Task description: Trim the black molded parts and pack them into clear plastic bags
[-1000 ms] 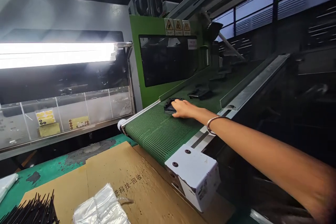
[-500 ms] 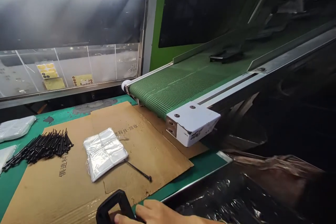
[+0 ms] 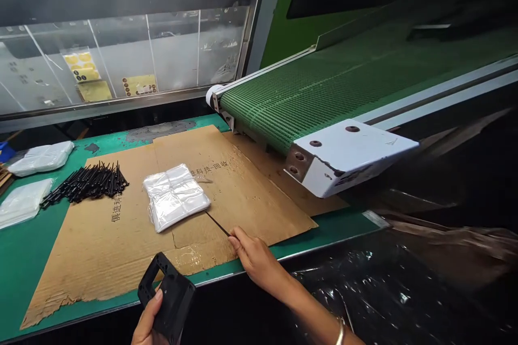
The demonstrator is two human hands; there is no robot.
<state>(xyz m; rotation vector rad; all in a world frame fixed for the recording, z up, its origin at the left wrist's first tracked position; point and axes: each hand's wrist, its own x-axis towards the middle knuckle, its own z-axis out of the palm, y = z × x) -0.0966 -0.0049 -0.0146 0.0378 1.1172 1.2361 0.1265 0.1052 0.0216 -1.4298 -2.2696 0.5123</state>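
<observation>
My left hand, at the bottom edge, grips a black plastic housing part with a rectangular opening in its upper end. Between the thumb and fingers of my right hand is the near end of a thin black rod. The rod's far end meets the edge of a stack of clear plastic bags; whether it goes under the stack I cannot tell. The bags lie on a flattened cardboard sheet. A pile of similar black rods sits to the left of them.
A green conveyor belt slopes down from the right, its white end block overhanging the green table. Black plastic sheeting fills the lower right. More bags lie at the table's left, and a dark part rides the belt.
My right hand has moved off the housing part to the rod and taken hold of its near end. The housing part now stays in my left hand, lower in view. The camera view has shifted.
</observation>
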